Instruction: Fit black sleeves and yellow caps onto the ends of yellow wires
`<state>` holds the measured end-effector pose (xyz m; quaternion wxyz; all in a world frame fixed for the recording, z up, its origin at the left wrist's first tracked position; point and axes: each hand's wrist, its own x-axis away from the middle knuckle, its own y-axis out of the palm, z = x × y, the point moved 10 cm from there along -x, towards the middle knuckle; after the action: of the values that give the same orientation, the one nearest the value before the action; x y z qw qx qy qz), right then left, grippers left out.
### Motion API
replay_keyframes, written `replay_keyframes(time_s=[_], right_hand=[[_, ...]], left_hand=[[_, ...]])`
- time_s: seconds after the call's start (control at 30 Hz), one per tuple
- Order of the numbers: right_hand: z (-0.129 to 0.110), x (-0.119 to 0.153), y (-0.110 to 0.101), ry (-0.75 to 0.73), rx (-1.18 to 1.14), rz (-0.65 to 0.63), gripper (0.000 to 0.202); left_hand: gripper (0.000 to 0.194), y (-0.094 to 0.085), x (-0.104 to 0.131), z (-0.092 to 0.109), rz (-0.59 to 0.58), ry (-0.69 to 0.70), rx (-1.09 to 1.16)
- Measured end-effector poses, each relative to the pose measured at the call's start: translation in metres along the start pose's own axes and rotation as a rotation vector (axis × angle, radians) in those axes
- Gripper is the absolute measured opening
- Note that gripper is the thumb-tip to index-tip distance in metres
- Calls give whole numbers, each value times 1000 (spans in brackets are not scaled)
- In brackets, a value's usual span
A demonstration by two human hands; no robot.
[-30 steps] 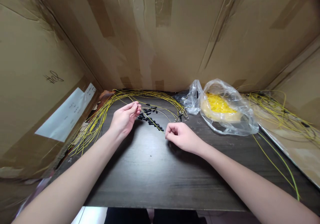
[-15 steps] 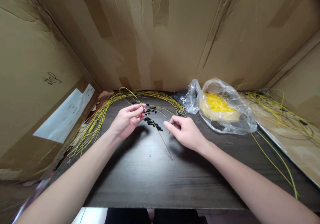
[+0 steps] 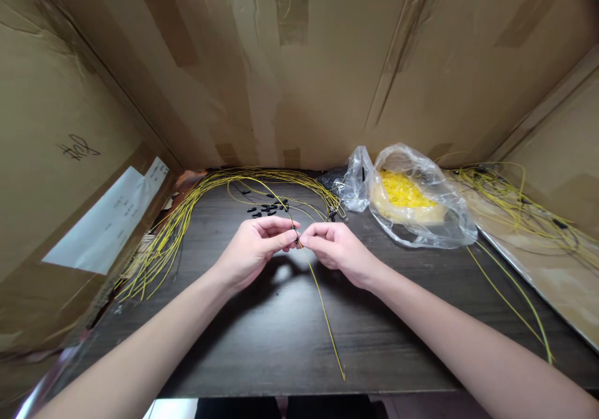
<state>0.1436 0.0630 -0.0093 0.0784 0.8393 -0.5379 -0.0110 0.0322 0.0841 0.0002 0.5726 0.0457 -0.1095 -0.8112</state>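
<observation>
My left hand [image 3: 255, 250] is closed in a pinch around a thin yellow wire [image 3: 322, 300], above the middle of the dark table. The wire loops back behind the hand, and its free end hangs toward the table's front edge. Right beside it, my right hand [image 3: 337, 250] is closed too, thumb and forefinger meeting the left fingertips. A small black piece [image 3: 297, 239] shows at the wire between both sets of fingertips; its exact shape is mostly hidden. Just behind the hands lie several small black sleeve-like pieces [image 3: 269, 210], partly covered by my left hand.
A bundle of yellow wires [image 3: 187, 203] curves along the back and left of the table [image 3: 234, 350]. At the back right stands a clear bag of yellow pieces [image 3: 405, 191], beside a smaller bag [image 3: 358, 182]. More wires [image 3: 510, 188] lie on cardboard at right. Cardboard walls [image 3: 327, 82] surround the table.
My hands have come together, the right moving left and the left moving right and nearer. The wire's free end now reaches further toward the front edge. The view has shifted slightly.
</observation>
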Motion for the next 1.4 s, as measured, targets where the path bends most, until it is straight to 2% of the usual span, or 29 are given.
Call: replay_keyframes(time_s=[0.27, 0.4, 0.5, 0.67, 0.8, 0.9, 0.97, 1.07, 1.13, 1.2, 1.4], right_hand=[[6, 0, 1, 36, -37, -5, 20], [-2, 0, 3, -18, 35, -35, 14], [-3, 2, 12, -20, 150, -147, 12], [12, 13, 32, 99, 307, -414, 11], [19, 22, 38, 161, 404, -545, 9], [19, 27, 37, 175, 492, -608, 10], [12, 25, 33, 138, 497, -586, 20], [-6, 13, 20, 9, 399, -405, 32], [-15, 6, 10, -68, 338, -254, 32], [-18, 2, 4, -99, 314, -164, 30], [-15, 1, 7, -96, 223, -148, 29]], left_hand=[[23, -3, -3, -2, 21, -7, 19], [24, -15, -7, 3, 70, 13, 64], [24, -33, -15, 10, 125, 39, 124], [26, -65, -29, 18, 188, 70, 180], [25, -78, -32, 27, 198, 106, 190], [23, -73, -28, 33, 158, 112, 193], [22, -64, -24, 35, 111, 106, 177], [22, -45, -18, 32, 29, 87, 108], [21, -30, -15, 24, -30, 59, 43], [19, -19, -12, 15, -70, 40, -6], [20, -4, -8, -2, -126, 10, -38]])
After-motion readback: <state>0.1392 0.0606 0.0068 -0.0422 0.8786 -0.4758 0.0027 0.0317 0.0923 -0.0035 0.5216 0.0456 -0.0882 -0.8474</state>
